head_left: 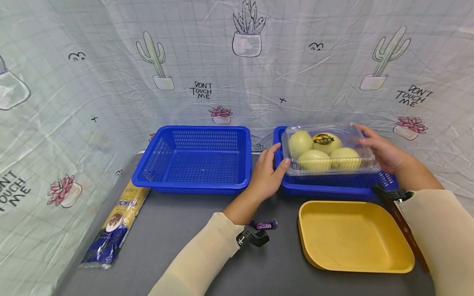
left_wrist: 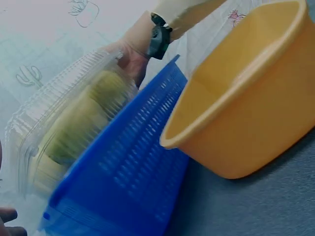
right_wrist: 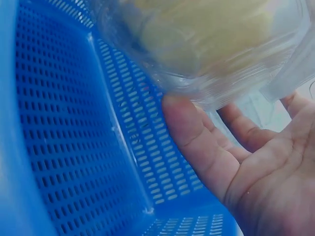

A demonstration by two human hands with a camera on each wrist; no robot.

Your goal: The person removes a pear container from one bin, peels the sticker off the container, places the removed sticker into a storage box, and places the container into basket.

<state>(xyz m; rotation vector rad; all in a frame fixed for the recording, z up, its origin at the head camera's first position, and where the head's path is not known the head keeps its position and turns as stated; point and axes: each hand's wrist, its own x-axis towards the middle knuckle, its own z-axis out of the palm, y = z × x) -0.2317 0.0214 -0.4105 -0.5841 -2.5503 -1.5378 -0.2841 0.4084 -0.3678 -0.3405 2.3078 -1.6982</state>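
Note:
A clear plastic clamshell box with several round, pale yellow-green fruits and a dark label sits tilted over the right blue basket. My right hand grips the box's right end, its thumb at the near edge and other fingers behind. At the other end is my left hand, fingers extended and thumb close to the box's lower left corner. Two fingertips show beside the box in the left wrist view. Part of the basket's inside is hidden under the box.
Another blue basket stands to the left. A yellow tub sits in front of the right basket, beside a brown strip-like object. A small purple wrapped candy lies near my left wrist, and a blue-and-gold packet lies far left.

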